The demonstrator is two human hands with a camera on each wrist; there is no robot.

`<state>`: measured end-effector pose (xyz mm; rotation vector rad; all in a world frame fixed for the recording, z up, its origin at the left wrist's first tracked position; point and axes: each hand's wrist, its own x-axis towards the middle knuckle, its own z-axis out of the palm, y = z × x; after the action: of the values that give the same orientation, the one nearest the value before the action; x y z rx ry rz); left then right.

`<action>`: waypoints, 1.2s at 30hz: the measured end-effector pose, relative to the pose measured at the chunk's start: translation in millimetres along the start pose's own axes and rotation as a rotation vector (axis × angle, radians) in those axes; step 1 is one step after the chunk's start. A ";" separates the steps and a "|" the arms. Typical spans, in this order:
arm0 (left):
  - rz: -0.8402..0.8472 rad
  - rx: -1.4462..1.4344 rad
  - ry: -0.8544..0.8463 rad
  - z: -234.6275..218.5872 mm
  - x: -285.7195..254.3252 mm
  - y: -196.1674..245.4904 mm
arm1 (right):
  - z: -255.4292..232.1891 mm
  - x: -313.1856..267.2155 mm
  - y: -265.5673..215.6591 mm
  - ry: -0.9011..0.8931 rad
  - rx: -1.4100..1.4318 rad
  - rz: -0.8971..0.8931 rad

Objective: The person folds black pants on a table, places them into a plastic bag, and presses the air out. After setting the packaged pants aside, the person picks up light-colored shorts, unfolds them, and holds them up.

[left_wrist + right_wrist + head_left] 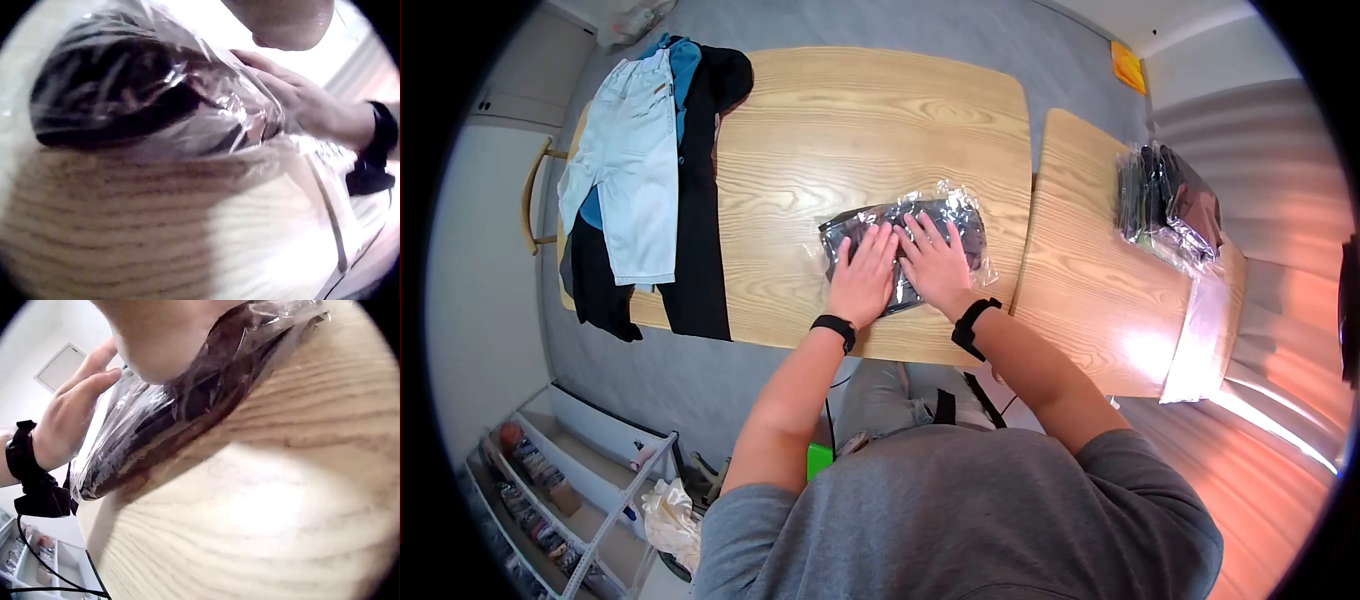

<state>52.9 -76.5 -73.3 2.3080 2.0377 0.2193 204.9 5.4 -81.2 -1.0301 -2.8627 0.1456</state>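
Observation:
A clear plastic bag with a folded dark garment (915, 212) inside lies on the wooden table (830, 110) in front of the person. Flat on its left half rests the left hand (864, 275), fingers straight and pointing away. Close beside it the right hand (935, 262) presses on the right half with its fingers spread. In the left wrist view the bagged dark garment (119, 87) bulges up, its crinkled film catching the light. The right wrist view shows the bag's edge (169, 425) low over the wood, with the left hand (72, 412) at its far side.
Light blue jeans (632, 165) and black trousers (698, 230) lie over the table's left end. On a second table (1090, 250) at the right sit a pile of bagged garments (1165, 205) and flat clear plastic bags (1200, 335). Shelving (580, 500) stands at lower left.

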 end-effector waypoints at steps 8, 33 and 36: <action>-0.139 -0.004 -0.162 19.2 -0.3 -4.2 | 5.7 6.6 11.3 -0.055 0.015 -0.007; -0.120 -0.058 -0.096 30.4 -1.2 -8.2 | 7.9 6.8 10.4 -0.017 0.063 0.011; -0.128 -0.322 -0.039 13.8 -4.3 -14.8 | -15.8 1.5 17.5 0.026 0.186 -0.026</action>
<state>39.8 -78.2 -89.2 1.9699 1.9540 0.4539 216.6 20.7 -67.6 -0.9514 -2.7737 0.3849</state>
